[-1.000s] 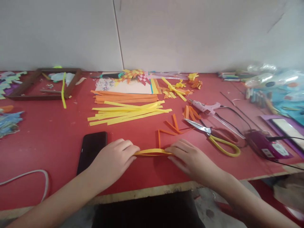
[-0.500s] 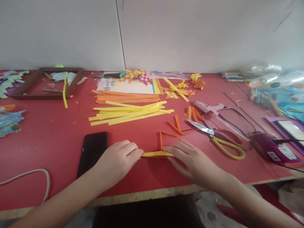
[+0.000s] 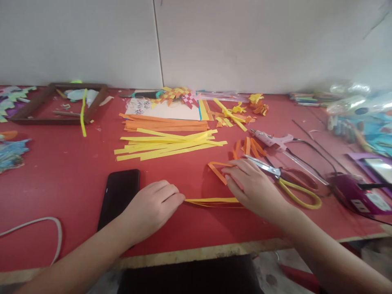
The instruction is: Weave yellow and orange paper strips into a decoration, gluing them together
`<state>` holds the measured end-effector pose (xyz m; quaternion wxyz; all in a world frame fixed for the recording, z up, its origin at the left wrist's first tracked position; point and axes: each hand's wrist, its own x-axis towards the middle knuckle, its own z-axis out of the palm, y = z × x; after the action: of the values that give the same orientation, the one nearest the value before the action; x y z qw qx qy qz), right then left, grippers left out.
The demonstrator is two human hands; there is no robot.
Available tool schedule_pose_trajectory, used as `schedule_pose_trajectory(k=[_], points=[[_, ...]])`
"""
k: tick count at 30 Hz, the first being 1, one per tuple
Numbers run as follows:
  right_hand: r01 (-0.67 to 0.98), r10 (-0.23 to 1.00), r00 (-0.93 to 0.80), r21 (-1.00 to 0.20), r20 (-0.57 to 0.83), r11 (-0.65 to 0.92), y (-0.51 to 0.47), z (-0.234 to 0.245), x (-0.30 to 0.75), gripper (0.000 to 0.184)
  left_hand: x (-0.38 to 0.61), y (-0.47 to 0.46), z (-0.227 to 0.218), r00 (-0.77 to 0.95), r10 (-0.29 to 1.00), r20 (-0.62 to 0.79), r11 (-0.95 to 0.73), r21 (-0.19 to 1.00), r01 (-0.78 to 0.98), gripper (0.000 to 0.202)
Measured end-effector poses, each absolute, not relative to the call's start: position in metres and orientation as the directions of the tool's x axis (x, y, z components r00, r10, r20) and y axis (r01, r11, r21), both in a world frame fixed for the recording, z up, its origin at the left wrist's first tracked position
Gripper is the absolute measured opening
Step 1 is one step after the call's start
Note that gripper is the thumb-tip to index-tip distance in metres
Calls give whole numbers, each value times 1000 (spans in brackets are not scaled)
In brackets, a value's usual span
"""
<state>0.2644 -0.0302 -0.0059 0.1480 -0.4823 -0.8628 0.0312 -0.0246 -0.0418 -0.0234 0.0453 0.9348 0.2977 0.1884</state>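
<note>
A folded yellow paper strip (image 3: pixel 211 201) lies flat on the red table (image 3: pixel 67 175) near its front edge. My left hand (image 3: pixel 153 206) has its fingers curled together and pins the strip's left end. My right hand (image 3: pixel 255 188) is off the yellow strip, further back and to the right. Its fingertips are closed on a bent orange paper strip (image 3: pixel 218 168) that forms a small loop. Yellow-handled scissors (image 3: pixel 284 179) lie just right of that hand.
A black phone (image 3: pixel 119 196) lies left of my left hand. Behind are piles of yellow strips (image 3: pixel 168 145) and orange strips (image 3: pixel 162 122), a pink glue gun (image 3: pixel 272 139), a purple device (image 3: pixel 355 192) with cables, a wooden frame (image 3: pixel 58 104) and a white cable (image 3: pixel 36 228).
My right hand let go of the yellow strip's right end and moved back and right onto the orange strip, which changed shape. The yellow strip now lies flatter and longer. My left hand stayed put.
</note>
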Motion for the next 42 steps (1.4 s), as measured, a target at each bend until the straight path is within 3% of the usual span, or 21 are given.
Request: schedule_pose_trajectory(k=[5, 7, 11, 27, 33, 37, 42], points=[[700, 784, -575, -353, 235, 620, -49, -2, 241, 22, -25, -43, -25, 750, 580, 317, -815, 230, 532, 23], [688, 765, -618, -345, 182, 638, -55, -3, 231, 29, -24, -43, -25, 744, 594, 305, -804, 252, 539, 24], [705, 761, -639, -310, 111, 638, -58, -9, 226, 19, -24, -42, -24, 744, 603, 287, -796, 275, 539, 25], [774, 838, -523, -323, 156, 544, -66, -26, 271, 30, -24, -40, -25, 708, 651, 273, -752, 354, 555, 24], [823, 892, -435, -348, 123, 450, -71, -24, 289, 17, -25, -39, -31, 677, 674, 294, -733, 377, 566, 23], [811, 877, -451, -334, 167, 481, -38, 8, 276, 20, -26, -38, -33, 657, 700, 279, -698, 462, 547, 19], [791, 811, -547, -191, 207, 582, 67, 25, 232, 18, -26, -37, -34, 653, 697, 296, -701, 475, 532, 16]])
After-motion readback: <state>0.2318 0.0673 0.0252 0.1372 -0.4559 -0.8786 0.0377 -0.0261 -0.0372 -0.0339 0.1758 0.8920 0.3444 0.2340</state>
